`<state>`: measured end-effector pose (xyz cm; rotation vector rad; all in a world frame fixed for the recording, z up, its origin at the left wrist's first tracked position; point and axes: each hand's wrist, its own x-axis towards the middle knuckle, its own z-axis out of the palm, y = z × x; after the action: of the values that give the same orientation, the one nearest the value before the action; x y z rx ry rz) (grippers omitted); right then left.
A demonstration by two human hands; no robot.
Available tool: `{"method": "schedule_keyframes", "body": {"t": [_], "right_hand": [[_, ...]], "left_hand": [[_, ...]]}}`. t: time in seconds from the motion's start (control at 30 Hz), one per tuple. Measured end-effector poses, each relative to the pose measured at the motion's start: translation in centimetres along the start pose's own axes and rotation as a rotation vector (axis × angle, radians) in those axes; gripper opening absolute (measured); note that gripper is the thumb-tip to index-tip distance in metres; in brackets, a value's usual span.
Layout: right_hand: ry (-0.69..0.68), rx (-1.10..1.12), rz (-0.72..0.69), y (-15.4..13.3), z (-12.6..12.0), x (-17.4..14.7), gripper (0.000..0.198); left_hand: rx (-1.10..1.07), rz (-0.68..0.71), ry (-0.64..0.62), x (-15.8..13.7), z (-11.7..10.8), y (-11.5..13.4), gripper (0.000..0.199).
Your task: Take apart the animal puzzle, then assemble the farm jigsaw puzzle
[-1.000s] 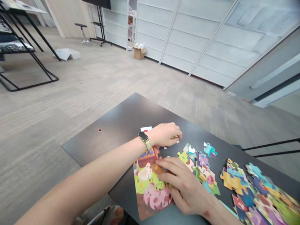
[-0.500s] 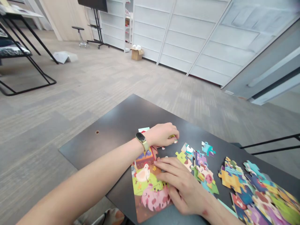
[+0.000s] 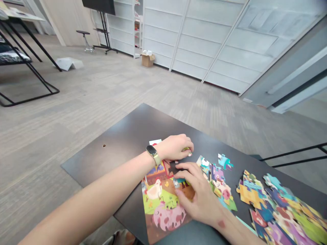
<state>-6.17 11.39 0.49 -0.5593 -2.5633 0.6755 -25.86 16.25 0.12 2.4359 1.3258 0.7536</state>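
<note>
My left hand (image 3: pixel 176 146), a watch on its wrist, is closed above the far end of a partly joined puzzle (image 3: pixel 153 204). Its curled fingers hold a puzzle piece, of which only a greenish edge (image 3: pixel 186 148) shows. My right hand (image 3: pixel 200 192) bends over the puzzle's right side. Its thumb and fingers span a brown and blue puzzle piece (image 3: pixel 187 188), touching it beside the hen. A pink pig shows on the joined part nearer me. My left wrist and right fingers hide parts of the puzzle.
Loose puzzle pieces (image 3: pixel 221 183) lie just right of my right hand, with a blue one (image 3: pixel 224 161) beyond them. Larger heaps of pieces (image 3: pixel 286 214) cover the right of the dark table (image 3: pixel 122 136). A cardboard box (image 3: pixel 147 60) stands on the floor by white cabinets.
My right hand's fingers have risen and arched, uncovering the brown and blue puzzle piece beneath them. My left hand stays nearly in place, still curled round its piece. The view has shifted slightly.
</note>
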Motion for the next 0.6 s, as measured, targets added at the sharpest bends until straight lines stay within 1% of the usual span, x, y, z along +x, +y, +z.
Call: {"method": "schedule_keyframes", "body": {"t": [0.13,0.4,0.53,0.6], "right_hand": [[-0.047,-0.033,-0.019,-0.07,0.22,0.03,0.027],[-0.106,-0.055,0.022,0.26,0.11,0.02,0.019],[-0.099,-0.072,0.017,0.07,-0.03,0.07,0.02],[-0.086,-0.059,-0.001,-0.01,0.01,-0.06,0.024]], "left_hand": [[-0.01,0.005,0.017,-0.02,0.12,-0.07,0.014],[-0.008,-0.009,0.01,0.01,0.23,-0.06,0.015],[0.001,-0.009,0.014,0.02,0.19,-0.09,0.015],[0.003,-0.006,0.022,0.05,0.2,-0.17,0.015]]}}
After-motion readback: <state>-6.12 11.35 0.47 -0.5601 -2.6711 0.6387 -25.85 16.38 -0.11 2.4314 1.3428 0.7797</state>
